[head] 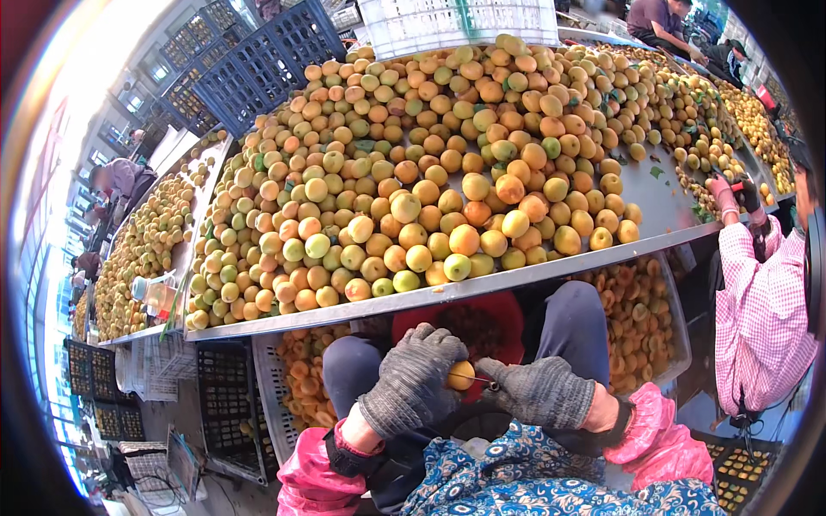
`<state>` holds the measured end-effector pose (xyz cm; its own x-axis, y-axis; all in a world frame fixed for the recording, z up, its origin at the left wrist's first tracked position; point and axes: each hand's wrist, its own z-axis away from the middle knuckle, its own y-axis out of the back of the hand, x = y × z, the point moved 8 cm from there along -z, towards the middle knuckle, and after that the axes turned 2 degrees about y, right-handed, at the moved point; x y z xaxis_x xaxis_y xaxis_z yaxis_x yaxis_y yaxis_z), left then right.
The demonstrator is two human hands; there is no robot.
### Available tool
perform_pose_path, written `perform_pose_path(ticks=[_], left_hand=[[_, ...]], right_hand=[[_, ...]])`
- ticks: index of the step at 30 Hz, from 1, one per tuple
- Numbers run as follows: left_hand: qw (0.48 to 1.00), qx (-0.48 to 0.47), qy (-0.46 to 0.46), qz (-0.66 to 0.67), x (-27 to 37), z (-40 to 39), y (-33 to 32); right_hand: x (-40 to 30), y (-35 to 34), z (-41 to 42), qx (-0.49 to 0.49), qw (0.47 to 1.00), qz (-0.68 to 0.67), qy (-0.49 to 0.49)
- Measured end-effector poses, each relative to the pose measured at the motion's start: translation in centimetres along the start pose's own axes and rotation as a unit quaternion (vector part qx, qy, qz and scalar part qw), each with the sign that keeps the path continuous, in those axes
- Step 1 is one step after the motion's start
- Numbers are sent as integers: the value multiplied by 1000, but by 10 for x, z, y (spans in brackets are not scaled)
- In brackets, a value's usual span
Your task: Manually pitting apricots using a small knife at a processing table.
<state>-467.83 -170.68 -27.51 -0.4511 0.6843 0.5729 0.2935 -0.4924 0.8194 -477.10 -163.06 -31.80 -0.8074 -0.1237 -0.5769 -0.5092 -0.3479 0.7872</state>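
My left hand [416,377], in a grey knit glove, grips a yellow-orange apricot [461,375] above my lap. In my right hand [542,390], gloved the same way, is a thin metal tool [484,380] whose shaft lies against that fruit. The glove hides most of its handle, so I cannot tell its exact kind. Below and beyond both hands, between my knees, sits a red basin [506,322] with brownish bits inside. A large heap of whole apricots [413,206] covers much of the metal table in front of me.
The metal table edge [413,298] runs just beyond my knees. Crates of halved apricots stand at left [303,384] and right [639,322]. A black crate [232,400] is on the floor. At right, a co-worker's gloved hand [723,192] is over the table. A white crate [458,26] stands behind the heap.
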Motion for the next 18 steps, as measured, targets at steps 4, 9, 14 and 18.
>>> perform_pose_path(ticks=[4, 9, 14, 18], left_hand=[[993, 92, 13, -76, 6, -7, 11], [907, 171, 169, 347, -25, 21, -11], [833, 243, 187, 461, -27, 32, -43], [876, 225, 192, 382, -36, 33, -49]], right_hand=[[3, 13, -8, 102, 994, 20, -24], [1, 25, -2, 263, 963, -25, 56], [-4, 15, -6, 207, 976, -7, 68], [3, 1, -12, 136, 987, -43, 71]])
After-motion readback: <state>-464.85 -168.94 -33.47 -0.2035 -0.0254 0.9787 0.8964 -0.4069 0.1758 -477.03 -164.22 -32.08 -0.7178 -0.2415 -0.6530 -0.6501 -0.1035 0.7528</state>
